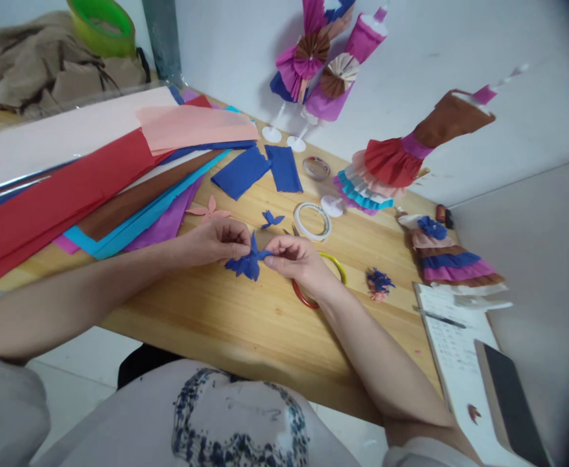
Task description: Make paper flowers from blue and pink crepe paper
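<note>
Both hands pinch a blue paper flower [245, 264] with pointed petals, just above the wooden table's front part. My left hand [219, 240] grips it from the left, thumb and fingertips pressed together. On the other side my right hand [297, 259] pinches a petal between thumb and forefinger. A smaller blue petal piece [271, 219] lies right behind the hands. Beside my left hand rests a pink paper flower shape [209, 209]. Partly hidden under my right wrist are a yellow tape roll [339, 264] and a red one [304, 297].
Coloured paper sheets [70, 188] cover the table's left side. Folded blue pieces [242, 172], a white tape roll [313, 222] and dress forms in paper dresses [396, 162] stand behind. To the right are blue-and-pink scraps [380, 283], a notebook [447, 350] and a dark phone-like slab [512, 402].
</note>
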Demonstrator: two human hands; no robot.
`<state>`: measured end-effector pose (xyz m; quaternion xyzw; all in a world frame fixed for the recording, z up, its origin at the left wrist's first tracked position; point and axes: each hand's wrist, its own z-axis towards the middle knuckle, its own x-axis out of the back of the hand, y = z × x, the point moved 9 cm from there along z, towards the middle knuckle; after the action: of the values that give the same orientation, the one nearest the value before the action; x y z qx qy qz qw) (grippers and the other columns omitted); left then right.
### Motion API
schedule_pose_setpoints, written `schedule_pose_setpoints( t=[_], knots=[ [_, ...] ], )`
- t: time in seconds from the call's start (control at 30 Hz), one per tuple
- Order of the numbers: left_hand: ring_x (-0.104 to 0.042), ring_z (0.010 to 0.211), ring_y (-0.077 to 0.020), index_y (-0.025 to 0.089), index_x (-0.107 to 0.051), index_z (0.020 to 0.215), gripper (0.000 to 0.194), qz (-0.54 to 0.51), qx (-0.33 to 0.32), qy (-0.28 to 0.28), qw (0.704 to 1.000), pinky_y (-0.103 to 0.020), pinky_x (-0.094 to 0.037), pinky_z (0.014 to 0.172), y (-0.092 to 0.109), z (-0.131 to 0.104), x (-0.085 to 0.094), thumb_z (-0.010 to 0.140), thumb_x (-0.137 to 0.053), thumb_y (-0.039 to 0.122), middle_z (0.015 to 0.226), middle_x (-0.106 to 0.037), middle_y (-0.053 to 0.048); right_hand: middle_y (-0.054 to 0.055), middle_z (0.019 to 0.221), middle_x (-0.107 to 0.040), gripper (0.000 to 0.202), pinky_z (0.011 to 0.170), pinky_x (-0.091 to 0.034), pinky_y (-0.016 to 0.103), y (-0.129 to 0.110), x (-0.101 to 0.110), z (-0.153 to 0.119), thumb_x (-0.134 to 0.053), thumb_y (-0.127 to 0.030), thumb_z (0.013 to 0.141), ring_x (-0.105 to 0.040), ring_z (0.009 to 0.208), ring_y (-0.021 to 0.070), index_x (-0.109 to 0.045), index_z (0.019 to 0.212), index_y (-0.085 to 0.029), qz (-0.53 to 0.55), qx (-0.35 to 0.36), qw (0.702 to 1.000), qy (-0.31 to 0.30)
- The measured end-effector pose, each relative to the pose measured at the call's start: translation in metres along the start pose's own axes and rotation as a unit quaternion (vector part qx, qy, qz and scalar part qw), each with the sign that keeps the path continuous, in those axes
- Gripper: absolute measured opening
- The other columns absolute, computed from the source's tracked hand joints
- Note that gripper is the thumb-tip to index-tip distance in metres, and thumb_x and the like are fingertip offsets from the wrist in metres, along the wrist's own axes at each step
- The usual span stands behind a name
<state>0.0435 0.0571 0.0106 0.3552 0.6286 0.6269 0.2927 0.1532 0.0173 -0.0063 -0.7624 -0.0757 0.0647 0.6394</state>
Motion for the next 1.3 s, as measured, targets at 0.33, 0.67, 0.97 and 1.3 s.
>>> schedule_pose_setpoints(
  t=[0.33, 0.67, 0.97, 1.3],
  knots=[
    [-0.041, 0.040, -0.0016, 0.014, -0.057, 0.069, 0.012, -0.006, 0.019, 0.188, 0.982, -0.012, -0.032, 0.041, -0.005, -0.002, 0.036, 0.079, -0.065, 0.016, 0.052, -0.052, 0.007, 0.002, 0.076, -0.061, 0.010, 0.059, -0.042, 0.026, -0.017, -0.008, -0.001, -0.063, -0.010, 0.078, -0.054, 0.065, 0.0126, -0.068, 0.078, -0.019, -0.341, 0.155, 0.927, 0.030],
    [-0.059, 0.041, -0.0080, 0.017, -0.046, 0.076, 0.017, -0.110, 0.105, 0.161, 0.975, -0.016, -0.045, 0.037, -0.020, -0.005, 0.016, 0.090, -0.056, 0.015, 0.064, -0.065, 0.002, 0.004, 0.081, -0.060, 0.013, 0.067, -0.045, 0.028, -0.014, -0.027, -0.001, -0.058, -0.014, 0.087, -0.057, 0.072, 0.0150, -0.069, 0.083, -0.019, -0.414, 0.204, 0.887, -0.011],
    [-0.071, 0.056, -0.0114, 0.018, -0.044, 0.072, 0.020, -0.092, 0.161, 0.161, 0.969, -0.019, -0.059, 0.051, -0.037, -0.014, 0.004, 0.090, -0.052, 0.013, 0.065, -0.063, 0.004, 0.002, 0.074, -0.060, 0.015, 0.059, -0.041, 0.027, -0.016, -0.023, -0.001, -0.058, -0.012, 0.083, -0.054, 0.065, 0.0142, -0.067, 0.075, -0.020, -0.334, 0.160, 0.928, 0.033],
    [-0.068, 0.052, -0.0097, 0.017, -0.044, 0.070, 0.024, -0.102, 0.233, 0.171, 0.952, -0.018, -0.057, 0.051, -0.035, -0.015, 0.002, 0.092, -0.045, 0.008, 0.059, -0.062, 0.004, 0.003, 0.079, -0.066, 0.014, 0.065, -0.045, 0.028, -0.015, -0.031, -0.004, -0.054, -0.010, 0.082, -0.060, 0.072, 0.0152, -0.064, 0.078, -0.020, -0.339, 0.204, 0.918, 0.037]
  ],
)
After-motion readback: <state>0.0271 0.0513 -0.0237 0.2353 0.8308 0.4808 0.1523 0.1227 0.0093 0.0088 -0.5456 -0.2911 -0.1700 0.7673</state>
